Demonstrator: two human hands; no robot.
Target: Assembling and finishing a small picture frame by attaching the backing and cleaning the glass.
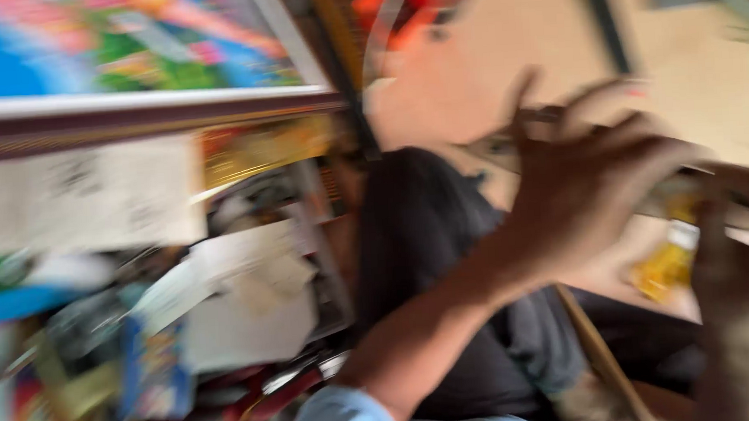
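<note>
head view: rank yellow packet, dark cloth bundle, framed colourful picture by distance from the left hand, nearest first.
From the left hand:
1. Yellow packet, just below right of it.
2. Dark cloth bundle, to its left, centre frame.
3. Framed colourful picture, far upper left.
The frame is blurred; only this rough order is clear.

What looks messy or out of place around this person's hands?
The heap of papers and boxes at left lies jumbled, sheets overlapping at odd angles. The left hand is raised with fingers spread; the right hand is near something yellow. Blur hides finer detail.

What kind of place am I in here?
Probably a cluttered framing or craft workshop, though the view is blurred: a large framed colourful picture, heaps of loose papers, and a wooden strip near the hands.
</note>
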